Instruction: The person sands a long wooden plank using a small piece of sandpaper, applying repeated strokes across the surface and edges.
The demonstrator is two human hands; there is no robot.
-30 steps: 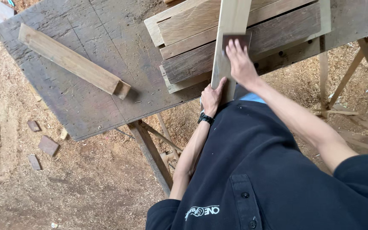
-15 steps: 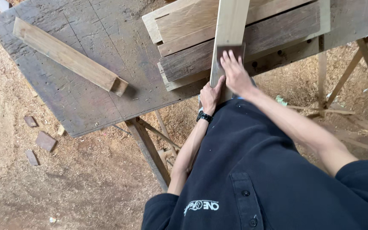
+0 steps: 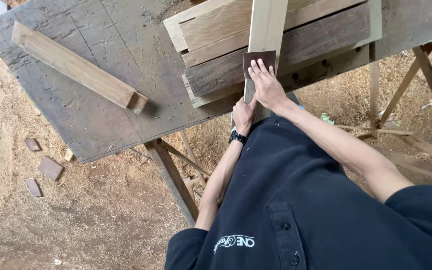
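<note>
- right hand (image 3: 267,86) pressed flat on the sandpaper sheet (image 3: 259,59); i see it higher up the pale plank (image 3: 265,35) than half a second ago.
- left hand (image 3: 244,115) grips the plank's near end, at the tabletop (image 3: 66,125) near edge.
- plank lies across the stacked boards (image 3: 306,40); sanding stroke running away from me.

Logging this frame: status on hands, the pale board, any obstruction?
Right hand flat on brown sandpaper sheet, pressing it on pale board. Left hand grips the board's near end. Board lies across stacked planks; nothing in its way.
</note>
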